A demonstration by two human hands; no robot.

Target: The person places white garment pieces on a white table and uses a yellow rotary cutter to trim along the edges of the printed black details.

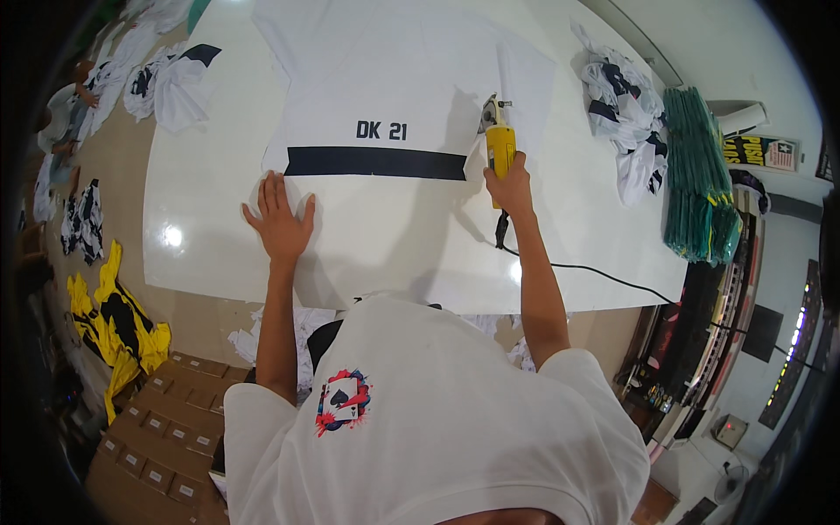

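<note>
A white cut garment panel (402, 70) with dark lettering and a dark band (376, 163) along its lower edge lies on the white table (201, 219). My left hand (278, 219) rests flat with spread fingers, fingertips at the panel's lower-left corner. My right hand (509, 185) grips a yellow electric cutter (500, 140), its metal head at the panel's right side, a little right of the band. A black cord (604, 277) runs from the cutter's handle across the table to the right.
Piled white-and-dark fabric (617, 96) and green bagged goods (691, 184) sit at the right, another pile (175, 87) at the upper left. Yellow garments (118, 324) lie left, beyond the table, above cardboard boxes (157, 437). At the far upper left a person (57, 118) is partly visible.
</note>
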